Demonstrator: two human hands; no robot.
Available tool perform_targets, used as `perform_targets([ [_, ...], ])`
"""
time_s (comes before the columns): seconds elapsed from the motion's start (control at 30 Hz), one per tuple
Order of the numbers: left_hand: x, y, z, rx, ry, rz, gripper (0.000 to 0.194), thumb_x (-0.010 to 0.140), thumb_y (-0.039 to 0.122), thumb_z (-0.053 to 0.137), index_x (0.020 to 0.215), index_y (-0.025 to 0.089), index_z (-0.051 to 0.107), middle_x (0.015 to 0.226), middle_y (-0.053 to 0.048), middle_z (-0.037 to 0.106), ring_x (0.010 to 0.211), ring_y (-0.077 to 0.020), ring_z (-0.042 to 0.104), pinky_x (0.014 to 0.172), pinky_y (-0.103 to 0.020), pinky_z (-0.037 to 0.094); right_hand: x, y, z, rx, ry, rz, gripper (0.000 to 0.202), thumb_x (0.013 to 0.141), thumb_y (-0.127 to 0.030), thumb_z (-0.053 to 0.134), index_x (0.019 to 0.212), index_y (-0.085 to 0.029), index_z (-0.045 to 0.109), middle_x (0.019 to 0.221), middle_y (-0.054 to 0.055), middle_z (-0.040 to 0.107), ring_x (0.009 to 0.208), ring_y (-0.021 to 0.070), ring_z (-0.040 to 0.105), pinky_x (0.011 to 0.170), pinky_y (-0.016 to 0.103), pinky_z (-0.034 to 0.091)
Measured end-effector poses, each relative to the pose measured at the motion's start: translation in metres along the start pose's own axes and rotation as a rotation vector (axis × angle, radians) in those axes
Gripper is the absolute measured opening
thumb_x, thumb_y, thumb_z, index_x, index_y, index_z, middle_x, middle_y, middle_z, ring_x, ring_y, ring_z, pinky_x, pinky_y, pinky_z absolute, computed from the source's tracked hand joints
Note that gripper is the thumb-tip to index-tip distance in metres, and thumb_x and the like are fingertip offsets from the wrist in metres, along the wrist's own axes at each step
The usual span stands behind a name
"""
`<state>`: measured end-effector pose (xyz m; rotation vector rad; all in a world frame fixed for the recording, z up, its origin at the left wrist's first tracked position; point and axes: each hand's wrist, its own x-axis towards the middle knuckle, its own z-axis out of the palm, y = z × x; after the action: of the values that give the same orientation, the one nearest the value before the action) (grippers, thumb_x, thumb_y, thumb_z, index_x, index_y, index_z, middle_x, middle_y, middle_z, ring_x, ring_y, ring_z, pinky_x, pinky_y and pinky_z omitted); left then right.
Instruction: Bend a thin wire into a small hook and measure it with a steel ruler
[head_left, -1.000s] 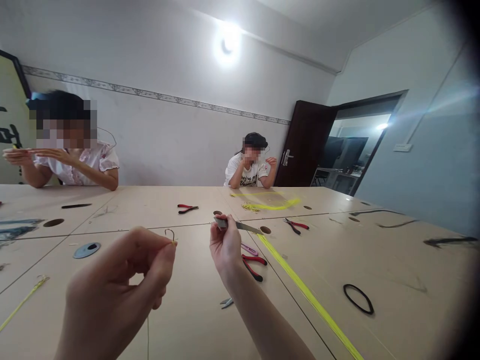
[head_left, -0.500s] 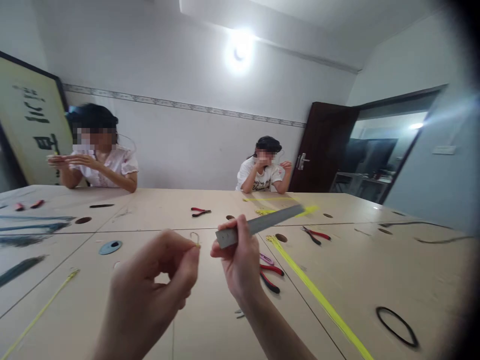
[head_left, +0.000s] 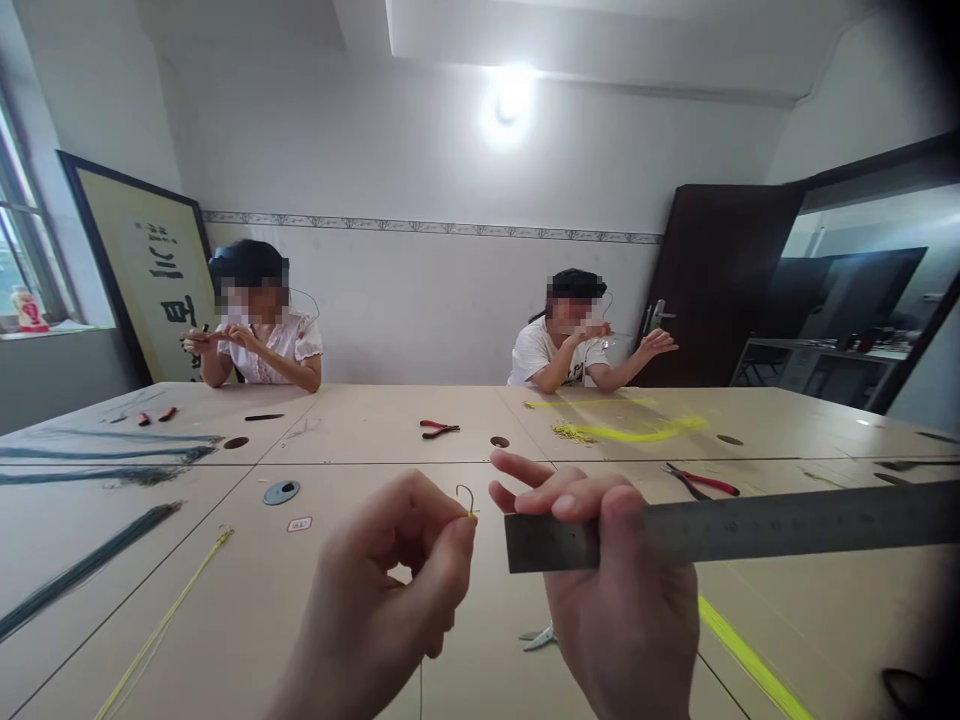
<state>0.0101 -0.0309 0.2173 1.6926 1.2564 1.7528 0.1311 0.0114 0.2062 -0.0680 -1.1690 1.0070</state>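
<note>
Between the thumb and forefinger of my left hand (head_left: 401, 580) is a small fish hook (head_left: 465, 495), its bend pointing up and a bit of yellow at its base. My right hand (head_left: 622, 580) grips a steel ruler (head_left: 780, 525) near one end; the ruler stretches out to the right edge of the view. A gap separates the hook from the ruler's end. Partly behind my right wrist lie metal scissor tips (head_left: 538, 638) on the table (head_left: 480, 680).
Yellow line bundles (head_left: 750, 655) lie right and far right; one yellow strand (head_left: 169, 620) and dark bundles (head_left: 90, 565) lie left. Pliers (head_left: 439, 429) (head_left: 701, 482), a grey disc (head_left: 274, 494) and a small label (head_left: 299, 524) are on the table. Two people sit opposite.
The ruler has swung from pointing away to lying nearly level across the right side. My right hand has turned and come closer. The view has shifted left, and the hook remains pinched.
</note>
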Motion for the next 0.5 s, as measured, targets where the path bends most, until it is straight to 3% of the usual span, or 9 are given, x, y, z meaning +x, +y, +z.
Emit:
perform_targets([
  [0.23, -0.008, 0.004, -0.003, -0.027, -0.086, -0.084, 0.021, 0.079, 0.026, 0.053, 0.059, 0.020, 0.051, 0.036, 0.011, 0.042, 0.028, -0.0012, 0.036, 0.029, -0.007, 0.034, -0.004, 0.001, 0.004, 0.059, -0.077, 0.052, 0.027, 0.092, -0.039, 0.054, 0.076, -0.025, 0.070, 0.073, -0.006, 0.073, 0.091, 0.0162, 0.071, 0.087, 0.030, 0.057],
  [0.4, -0.013, 0.019, 0.009, -0.057, 0.103, -0.272, 0.022, 0.071, 0.031, 0.054, 0.052, 0.021, 0.049, 0.032, 0.010, 0.042, 0.030, -0.0023, 0.036, 0.031, -0.010, 0.032, -0.005, 0.000, 0.005, 0.103, -0.098, 0.062, 0.027, 0.095, -0.036, 0.051, 0.080, -0.024, 0.070, 0.077, -0.005, 0.074, 0.089, 0.0148, 0.071, 0.084, 0.028, 0.058],
  [0.5, -0.013, 0.026, 0.015, -0.088, 0.136, -0.313, 0.022, 0.067, 0.033, 0.054, 0.050, 0.022, 0.048, 0.031, 0.010, 0.040, 0.031, -0.0027, 0.034, 0.031, -0.012, 0.028, -0.006, -0.002, 0.006, 0.094, -0.113, 0.040, 0.026, 0.094, -0.035, 0.052, 0.080, -0.023, 0.070, 0.076, -0.005, 0.074, 0.086, 0.0146, 0.072, 0.083, 0.029, 0.058],
])
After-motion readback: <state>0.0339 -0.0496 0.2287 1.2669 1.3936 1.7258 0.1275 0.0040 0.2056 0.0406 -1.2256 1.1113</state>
